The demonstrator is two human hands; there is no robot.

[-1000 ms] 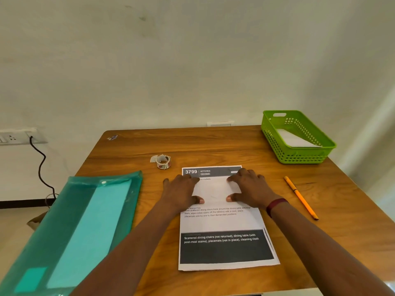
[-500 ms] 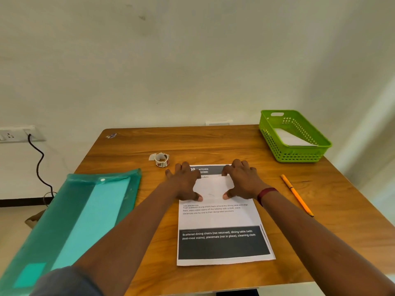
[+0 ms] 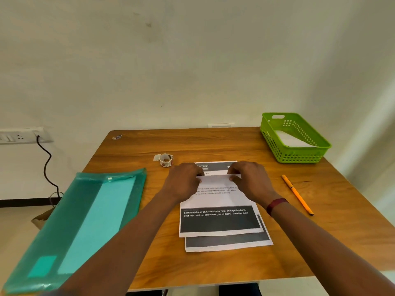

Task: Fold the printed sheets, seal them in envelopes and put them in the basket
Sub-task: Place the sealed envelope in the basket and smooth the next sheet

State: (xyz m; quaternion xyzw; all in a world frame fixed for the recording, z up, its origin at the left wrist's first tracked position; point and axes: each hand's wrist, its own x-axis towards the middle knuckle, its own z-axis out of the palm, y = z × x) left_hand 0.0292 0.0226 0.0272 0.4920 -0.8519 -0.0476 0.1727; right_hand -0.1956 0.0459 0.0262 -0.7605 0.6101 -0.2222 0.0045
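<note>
head | top sheet far edge lifted | L hand + R hand pinch it

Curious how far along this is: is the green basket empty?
No, a flat white paper item lies inside the green basket.

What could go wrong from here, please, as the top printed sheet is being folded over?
Both the left hand and the right hand pinch the far edge of the top white printed sheet, which lies askew over the second printed sheet; the fold may come out crooked or drag that sheet along.
The teal plastic folder overhangs the left edge of the wooden table; a nudge from the left arm could tip it off.
</note>
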